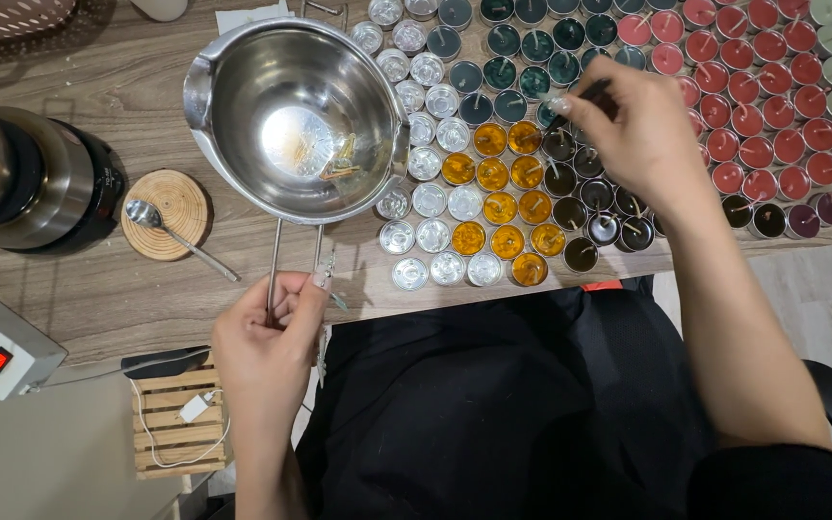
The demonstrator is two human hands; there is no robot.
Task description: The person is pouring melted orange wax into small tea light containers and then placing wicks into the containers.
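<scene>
Left hand [267, 342]: fingers clamped on the wire handle [274, 260] of the steel pot [296, 120], held over the wooden table [98, 279] beside the tealight cups [435, 207]. Pot nearly empty; small amber residue near its bottom. Right hand [633, 135]: fingers pinched together on a thin dark stick [575, 104], tip over the dark-filled cups. Spoon [175, 236] rests on a wooden coaster [168, 214], left of the pot.
</scene>
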